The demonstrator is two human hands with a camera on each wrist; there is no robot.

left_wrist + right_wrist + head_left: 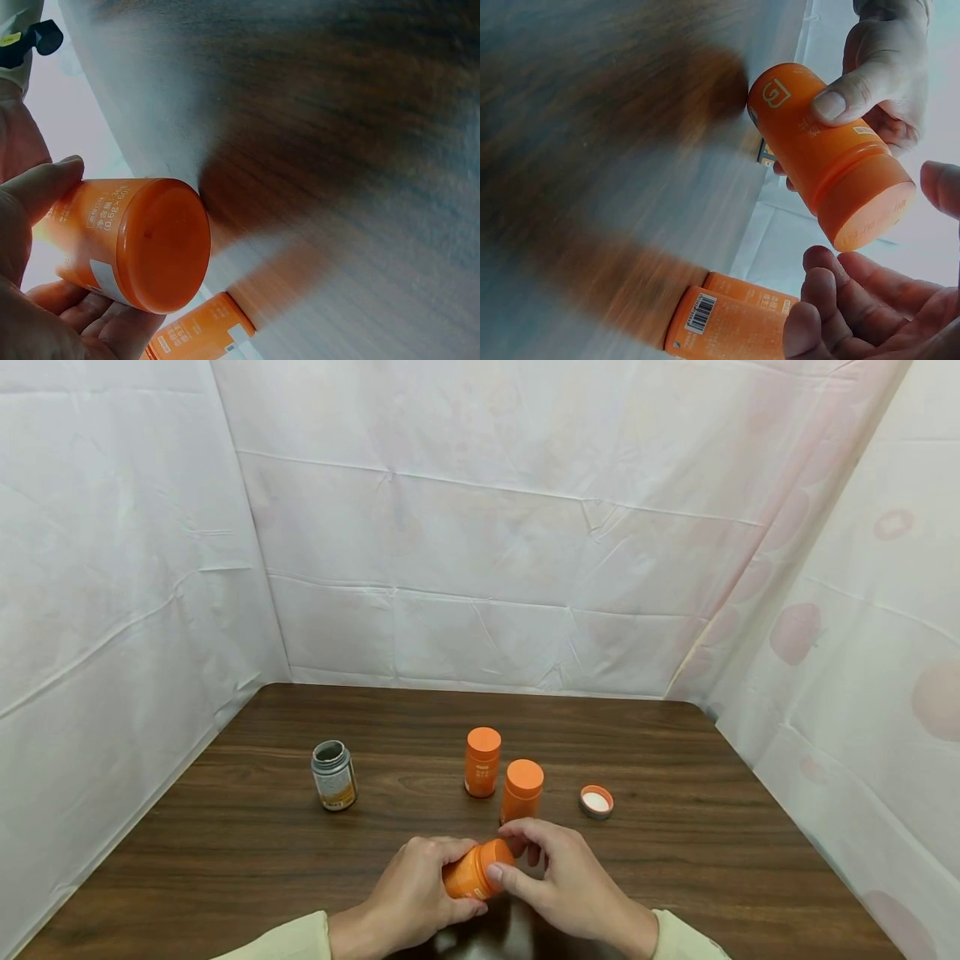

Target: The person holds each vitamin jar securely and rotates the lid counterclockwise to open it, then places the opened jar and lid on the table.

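My left hand (412, 889) grips an orange bottle (467, 877) round its body, tilted with its cap toward my right hand. The left wrist view shows the bottle's plain round base (169, 247) just over the table. Printed marks run along its side, and the orange cap (866, 202) is on it. My right hand (566, 885) is held around the cap, thumb and fingers spread apart. In the right wrist view a gap shows between those fingers and the cap. Just beyond the hands stands a second orange bottle (522, 789), capped and upright.
Behind it, slightly left, stands another capped orange bottle (482, 764). An uncapped grey bottle (334, 778) stands upright at the left. To the right, a loose cap (597, 802) lies with its white inside facing up. Pale sheets (480, 543) enclose the dark wooden table (225, 835).
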